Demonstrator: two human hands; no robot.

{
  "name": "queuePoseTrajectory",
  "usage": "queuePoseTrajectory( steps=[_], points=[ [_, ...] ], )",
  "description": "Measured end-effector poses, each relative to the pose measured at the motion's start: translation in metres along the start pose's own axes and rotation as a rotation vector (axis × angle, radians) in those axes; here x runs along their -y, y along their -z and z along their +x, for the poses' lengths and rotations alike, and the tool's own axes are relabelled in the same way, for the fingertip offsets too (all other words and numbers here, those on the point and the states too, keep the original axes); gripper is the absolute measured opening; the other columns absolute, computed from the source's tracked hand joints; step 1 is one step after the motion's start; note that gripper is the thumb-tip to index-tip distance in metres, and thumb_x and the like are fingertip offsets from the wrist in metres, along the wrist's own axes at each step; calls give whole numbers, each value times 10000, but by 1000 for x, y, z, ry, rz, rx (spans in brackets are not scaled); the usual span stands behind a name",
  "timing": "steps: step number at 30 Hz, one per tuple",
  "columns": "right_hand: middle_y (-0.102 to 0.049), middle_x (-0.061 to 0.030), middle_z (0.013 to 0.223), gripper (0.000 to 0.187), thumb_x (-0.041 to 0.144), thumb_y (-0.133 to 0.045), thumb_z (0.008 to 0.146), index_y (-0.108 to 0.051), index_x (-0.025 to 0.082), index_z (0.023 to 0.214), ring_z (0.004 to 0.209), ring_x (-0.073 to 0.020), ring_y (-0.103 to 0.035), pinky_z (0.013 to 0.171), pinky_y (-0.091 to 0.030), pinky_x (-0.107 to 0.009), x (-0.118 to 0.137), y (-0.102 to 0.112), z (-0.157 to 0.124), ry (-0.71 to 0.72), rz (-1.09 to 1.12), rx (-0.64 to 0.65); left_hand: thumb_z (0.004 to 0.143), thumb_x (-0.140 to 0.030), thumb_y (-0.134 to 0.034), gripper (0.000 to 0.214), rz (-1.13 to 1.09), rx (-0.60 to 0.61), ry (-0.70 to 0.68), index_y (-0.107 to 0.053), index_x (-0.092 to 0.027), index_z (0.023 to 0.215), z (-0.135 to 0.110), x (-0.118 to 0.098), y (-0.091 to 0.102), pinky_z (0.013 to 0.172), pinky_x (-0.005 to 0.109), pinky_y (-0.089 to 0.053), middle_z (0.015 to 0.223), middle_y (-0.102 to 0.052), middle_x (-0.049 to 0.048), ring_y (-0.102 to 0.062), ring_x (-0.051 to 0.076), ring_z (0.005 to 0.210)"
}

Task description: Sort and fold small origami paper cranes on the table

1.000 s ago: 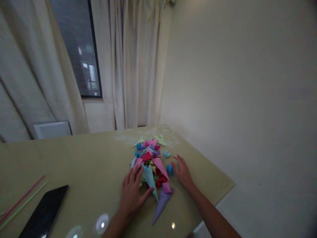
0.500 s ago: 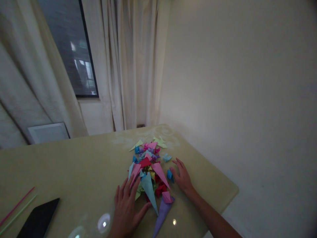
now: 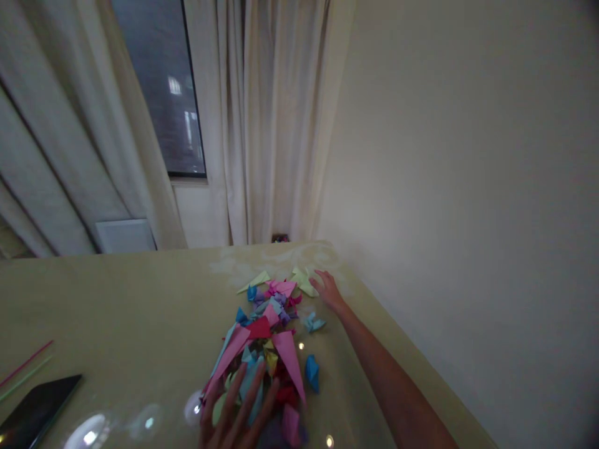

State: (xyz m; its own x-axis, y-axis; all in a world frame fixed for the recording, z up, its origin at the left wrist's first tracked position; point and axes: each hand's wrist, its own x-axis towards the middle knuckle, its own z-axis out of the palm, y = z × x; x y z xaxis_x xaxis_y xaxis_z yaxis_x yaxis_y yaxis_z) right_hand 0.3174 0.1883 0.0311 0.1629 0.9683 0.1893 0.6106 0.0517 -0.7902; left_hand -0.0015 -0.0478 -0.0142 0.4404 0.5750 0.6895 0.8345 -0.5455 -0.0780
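A heap of folded coloured paper pieces [image 3: 271, 330], pink, blue, red, purple and pale green, lies on the yellowish table [image 3: 140, 305]. My left hand [image 3: 236, 411] rests flat on the near end of the heap, fingers spread over pink and blue pieces. My right hand [image 3: 327, 290] is stretched out to the far end of the heap, fingers extended and touching a pale green piece [image 3: 303, 282]. A small light blue piece [image 3: 312, 322] and a darker blue piece [image 3: 312, 373] lie just left of my right forearm.
A dark phone [image 3: 35, 411] and two thin sticks, pink and green [image 3: 25, 368], lie at the table's left. Curtains and a dark window stand behind the table. A bare wall runs along the right, close to the table's right edge [image 3: 421, 374].
My right hand has reached from the middle of the heap to its far end. My left hand has drawn nearer to me with the near end of the heap; the view shifted.
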Motion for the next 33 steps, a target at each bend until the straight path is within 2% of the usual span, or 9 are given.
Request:
queuePoseTrajectory(
  steps=[4,7,10,12,16,21,25,30,33],
  points=[
    [-700,-142,1380,524,590,-575,985,-740,171,1252,1361,-320,-587,1223,-374,-490,19,-37,36,135,81,274,780,-621,-748,973,53,73,101,-358,-399,1643,-8,29,-14,1285,708,-86,1700,-394,80,-202,426,1616],
    [-767,-81,1266,472,586,-610,978,-779,199,1189,1214,-278,-691,1126,-482,-427,34,-63,37,274,139,476,704,-717,-770,1115,83,129,171,-307,-386,1663,-8,38,-23,1206,701,-303,1727,-331,114,-280,464,1574],
    [-782,-56,1242,461,567,-788,851,-798,239,1176,1198,-290,-703,1106,-508,-431,46,-79,27,398,172,630,676,-651,-819,1195,29,204,293,-232,-386,1682,6,37,-26,1066,613,-508,1767,-230,100,-309,459,1565],
    [-768,-61,1291,523,543,-841,807,-783,249,1236,1232,-304,-689,1127,-498,-444,52,-84,17,465,192,713,690,-522,-836,1209,-18,262,369,-171,-391,1691,20,34,-26,1044,573,-541,1784,-173,77,-286,445,1581],
    [-722,-42,1392,639,533,-854,803,-715,286,1376,1295,-305,-663,1153,-483,-436,68,-85,-6,532,238,841,699,-379,-824,1234,-88,332,493,-96,-375,1696,47,27,-31,1055,601,-525,1787,-147,102,-282,462,1578],
    [-684,-20,1444,724,504,-882,772,-660,307,1433,1320,-310,-645,1148,-484,-435,93,-77,-33,564,254,962,791,-388,-781,1117,-148,205,537,-114,-295,1683,65,25,-44,1137,626,-450,1750,-212,177,-387,442,1515],
    [-720,-30,1368,516,483,-744,912,-682,277,1381,1262,-282,-667,1120,-496,-422,115,-68,-45,579,286,897,877,-314,-702,919,-227,139,519,-213,-287,1655,81,40,-37,1146,571,-469,1650,-374,156,-455,381,1468],
    [-746,-55,1297,434,528,-654,978,-728,259,1310,1217,-275,-683,1103,-510,-437,138,-49,-55,584,300,661,905,-297,-670,787,-405,40,512,-324,-279,1612,110,66,-4,1179,520,-460,1533,-459,133,-509,312,1405],
    [-727,-66,1317,414,514,-652,986,-734,262,1304,1245,-266,-666,1131,-486,-440,138,-34,-66,580,285,519,919,-340,-669,777,-524,-30,508,-324,-225,1606,114,76,10,1201,525,-430,1502,-469,154,-507,300,1397]
  ],
)
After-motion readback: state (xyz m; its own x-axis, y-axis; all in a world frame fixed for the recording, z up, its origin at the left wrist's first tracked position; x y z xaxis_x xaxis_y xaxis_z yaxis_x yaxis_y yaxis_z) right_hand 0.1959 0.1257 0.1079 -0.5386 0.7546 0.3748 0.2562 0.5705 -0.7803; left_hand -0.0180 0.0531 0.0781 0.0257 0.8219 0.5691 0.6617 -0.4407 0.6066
